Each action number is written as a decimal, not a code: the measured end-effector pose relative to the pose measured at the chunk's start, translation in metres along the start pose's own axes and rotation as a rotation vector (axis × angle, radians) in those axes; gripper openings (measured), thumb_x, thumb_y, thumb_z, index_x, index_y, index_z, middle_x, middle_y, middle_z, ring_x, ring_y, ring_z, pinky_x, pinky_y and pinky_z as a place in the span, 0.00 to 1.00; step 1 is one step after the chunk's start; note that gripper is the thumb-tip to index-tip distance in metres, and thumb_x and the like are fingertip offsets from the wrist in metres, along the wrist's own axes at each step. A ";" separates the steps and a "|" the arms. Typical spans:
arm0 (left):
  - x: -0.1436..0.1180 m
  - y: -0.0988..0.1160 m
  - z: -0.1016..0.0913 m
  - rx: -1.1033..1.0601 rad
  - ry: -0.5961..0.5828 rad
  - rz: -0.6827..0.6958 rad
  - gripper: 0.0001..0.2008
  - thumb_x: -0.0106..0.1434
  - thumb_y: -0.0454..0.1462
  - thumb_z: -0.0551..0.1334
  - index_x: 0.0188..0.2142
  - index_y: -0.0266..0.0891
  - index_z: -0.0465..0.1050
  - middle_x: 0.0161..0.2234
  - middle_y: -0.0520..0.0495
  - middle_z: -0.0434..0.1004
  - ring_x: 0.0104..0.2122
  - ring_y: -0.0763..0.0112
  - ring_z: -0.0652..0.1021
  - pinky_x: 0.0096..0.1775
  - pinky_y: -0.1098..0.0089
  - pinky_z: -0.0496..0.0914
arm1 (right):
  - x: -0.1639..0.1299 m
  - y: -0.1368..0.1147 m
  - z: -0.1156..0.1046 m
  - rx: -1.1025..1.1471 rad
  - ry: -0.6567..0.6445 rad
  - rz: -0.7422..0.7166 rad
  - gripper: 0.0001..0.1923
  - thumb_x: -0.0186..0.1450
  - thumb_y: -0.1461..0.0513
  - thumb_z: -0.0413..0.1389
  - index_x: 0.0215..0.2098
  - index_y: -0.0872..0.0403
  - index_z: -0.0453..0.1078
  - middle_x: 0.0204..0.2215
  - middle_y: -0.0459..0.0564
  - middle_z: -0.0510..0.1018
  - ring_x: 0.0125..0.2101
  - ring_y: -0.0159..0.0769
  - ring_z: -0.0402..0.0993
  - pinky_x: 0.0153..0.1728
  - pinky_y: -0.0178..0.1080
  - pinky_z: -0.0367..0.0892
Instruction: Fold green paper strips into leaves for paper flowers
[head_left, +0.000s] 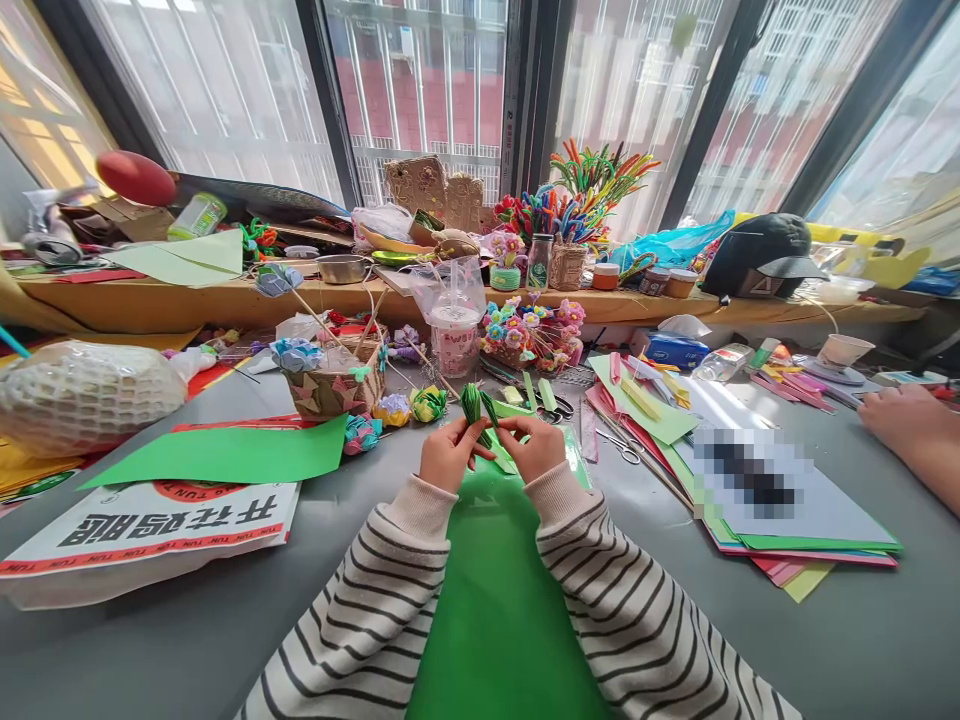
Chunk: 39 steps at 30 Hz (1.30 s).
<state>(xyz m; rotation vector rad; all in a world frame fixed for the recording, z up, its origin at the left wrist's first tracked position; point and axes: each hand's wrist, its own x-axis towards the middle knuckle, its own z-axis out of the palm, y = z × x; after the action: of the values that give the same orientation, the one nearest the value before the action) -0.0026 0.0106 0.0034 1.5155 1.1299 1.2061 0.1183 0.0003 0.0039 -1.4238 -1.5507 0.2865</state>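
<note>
Between my two hands is a bundle of folded dark green paper [471, 402], its pleated ends pointing up. My left hand [450, 455] pinches the bundle at its lower part with thumb and fingers. My right hand [534, 450] is closed beside it, fingertips pressed on a narrow green piece that seems part of the same bundle; whether it is joined there I cannot tell. Under both hands lies a glossy green sheet [502, 590]. Just beyond are light green paper strips [546, 393] and a green-and-yellow paper flower [428, 403].
A basket [330, 392] of paper flowers stands left, near a bagged cup [454, 335]. Green paper [225, 450] lies over a printed bag [172, 530]. To the right are scissors [628, 453] and stacked paper [810, 500]. Another person's hand [904, 420] rests at far right.
</note>
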 end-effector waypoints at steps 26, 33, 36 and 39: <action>0.002 -0.008 0.006 -0.094 -0.030 -0.036 0.11 0.47 0.43 0.58 0.21 0.36 0.65 0.12 0.54 0.68 0.15 0.74 0.71 0.12 0.79 0.58 | -0.001 0.001 0.007 0.007 -0.040 -0.072 0.07 0.51 0.65 0.51 0.23 0.56 0.71 0.19 0.47 0.73 0.19 0.28 0.65 0.23 0.31 0.61; 0.002 -0.004 0.006 -0.148 -0.053 -0.091 0.16 0.46 0.45 0.58 0.29 0.34 0.70 0.14 0.53 0.69 0.14 0.73 0.71 0.13 0.77 0.59 | -0.001 -0.004 0.004 -0.183 -0.065 -0.225 0.09 0.54 0.64 0.49 0.24 0.55 0.71 0.17 0.47 0.68 0.20 0.30 0.63 0.23 0.32 0.58; 0.002 -0.002 0.005 -0.184 -0.046 -0.122 0.19 0.45 0.45 0.59 0.32 0.32 0.70 0.15 0.52 0.69 0.16 0.72 0.72 0.13 0.78 0.59 | -0.001 -0.002 0.003 -0.159 -0.092 -0.270 0.09 0.55 0.64 0.49 0.27 0.54 0.71 0.18 0.47 0.69 0.21 0.30 0.63 0.24 0.33 0.59; 0.002 -0.002 0.004 -0.235 -0.038 -0.163 0.21 0.43 0.45 0.60 0.32 0.31 0.70 0.16 0.51 0.69 0.16 0.73 0.72 0.13 0.78 0.58 | 0.000 0.001 0.002 -0.121 -0.126 -0.323 0.09 0.55 0.64 0.49 0.28 0.54 0.72 0.21 0.48 0.70 0.24 0.31 0.63 0.27 0.34 0.60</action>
<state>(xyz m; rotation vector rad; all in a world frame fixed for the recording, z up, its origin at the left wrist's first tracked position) 0.0011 0.0125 0.0009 1.2404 1.0271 1.1494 0.1171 0.0012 0.0023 -1.2392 -1.8994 0.0898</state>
